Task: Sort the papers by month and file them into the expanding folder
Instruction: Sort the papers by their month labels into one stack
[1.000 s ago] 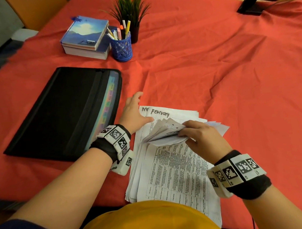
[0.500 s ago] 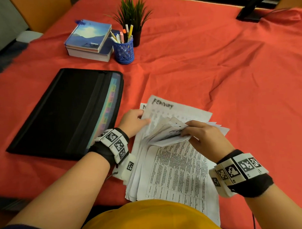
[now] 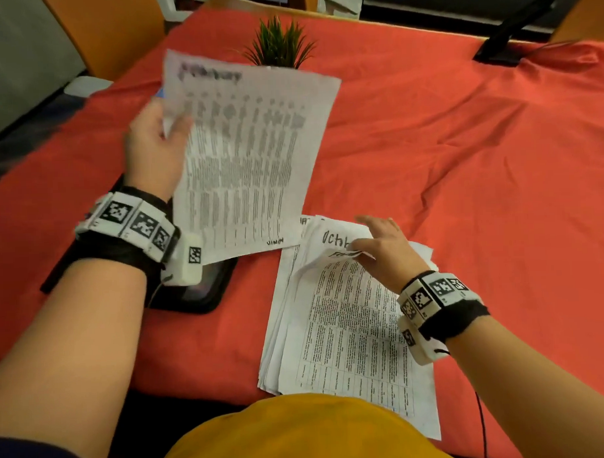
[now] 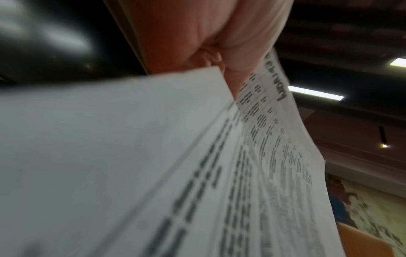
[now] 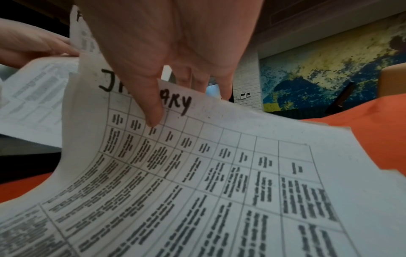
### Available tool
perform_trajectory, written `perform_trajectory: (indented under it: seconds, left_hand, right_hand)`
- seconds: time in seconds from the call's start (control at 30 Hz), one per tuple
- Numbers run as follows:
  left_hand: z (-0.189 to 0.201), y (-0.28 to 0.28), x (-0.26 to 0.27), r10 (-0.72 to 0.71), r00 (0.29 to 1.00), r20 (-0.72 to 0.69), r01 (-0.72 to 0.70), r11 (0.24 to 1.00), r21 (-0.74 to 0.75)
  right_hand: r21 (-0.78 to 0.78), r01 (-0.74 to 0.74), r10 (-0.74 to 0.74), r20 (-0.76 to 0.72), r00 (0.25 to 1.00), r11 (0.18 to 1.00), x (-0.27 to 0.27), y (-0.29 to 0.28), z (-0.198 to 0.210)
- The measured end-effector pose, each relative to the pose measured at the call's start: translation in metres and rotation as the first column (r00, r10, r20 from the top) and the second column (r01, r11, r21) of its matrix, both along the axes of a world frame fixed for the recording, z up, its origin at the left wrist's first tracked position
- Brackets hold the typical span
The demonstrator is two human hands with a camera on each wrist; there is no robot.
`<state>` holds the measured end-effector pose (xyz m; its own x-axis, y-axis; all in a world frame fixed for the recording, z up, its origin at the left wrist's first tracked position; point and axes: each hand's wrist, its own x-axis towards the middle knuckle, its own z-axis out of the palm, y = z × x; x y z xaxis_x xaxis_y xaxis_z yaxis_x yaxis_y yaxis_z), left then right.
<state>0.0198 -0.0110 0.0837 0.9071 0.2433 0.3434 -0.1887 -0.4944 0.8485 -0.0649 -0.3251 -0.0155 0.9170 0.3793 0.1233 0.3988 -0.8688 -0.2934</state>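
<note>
Now the left hand [image 3: 154,150] pinches the Feb. sheet [image 3: 250,162] above the desk [image 3: 462,154] w/ the right hand [image 3: 383,250] pinching the stack's [image 3: 348,330] curled top sheets.

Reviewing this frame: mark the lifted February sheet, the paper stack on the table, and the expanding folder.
February sheet [image 3: 250,155], head view, middle of its printed table.
Paper stack [image 3: 352,333], head view, printed face of the top sheet.
Expanding folder [image 3: 207,293], head view, its black corner showing below the left wrist.
</note>
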Motion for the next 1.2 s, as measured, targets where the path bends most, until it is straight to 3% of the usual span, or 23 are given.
perform_trajectory:
  seconds: [0.13,0.27,0.43,0.57,0.7,0.9,1.0,1.1,1.2]
  left_hand:
    - [0.027,0.024,0.001,0.092,0.993,0.068,-0.089,0.995,-0.047]
    - [0.034,0.019,-0.003,0.058,0.996,0.062,-0.049,0.99,-0.135]
    - [-0.005,-0.023,-0.008,-0.107,0.99,-0.093,0.091,0.983,-0.159]
    - [-0.047,-0.071,-0.033,-0.316,0.914,-0.254,0.271,0.942,-0.198]
    - [-0.078,-0.107,-0.06,-0.49,0.825,-0.282,0.397,0.857,-0.329]
    - [-0.105,-0.115,-0.081,-0.57,0.716,-0.403,0.293,0.769,-0.568]
    - [-0.11,-0.112,-0.083,-0.574,0.682,-0.453,0.314,0.789,-0.528]
    - [-0.113,-0.113,-0.081,-0.562,0.691,-0.454,0.323,0.802,-0.502]
    - [-0.115,-0.113,-0.077,-0.538,0.703,-0.466,0.296,0.816,-0.496]
  right_hand:
    - [0.122,-0.039,0.04,-0.013,0.999,0.992,-0.006,-0.008,0.011]
    - [0.139,-0.09,0.102,-0.084,0.991,0.986,-0.016,-0.023,0.049]
    - [0.124,0.011,0.032,-0.344,0.938,0.992,-0.035,-0.038,0.135]
    - [0.28,0.121,0.032,-0.486,0.874,0.952,-0.028,-0.045,0.18]
    - [0.149,0.222,-0.12,-0.501,0.857,0.964,0.007,-0.042,0.163]
    - [-0.117,0.229,-0.257,-0.429,0.866,0.966,0.032,-0.012,0.089]
    - [-0.096,0.27,-0.286,-0.376,0.881,0.958,0.034,-0.001,0.06]
    - [0.023,0.328,-0.309,-0.275,0.91,0.944,0.031,-0.002,0.04]
    - [0.072,0.29,-0.273,-0.181,0.945,0.954,0.026,-0.009,0.032]
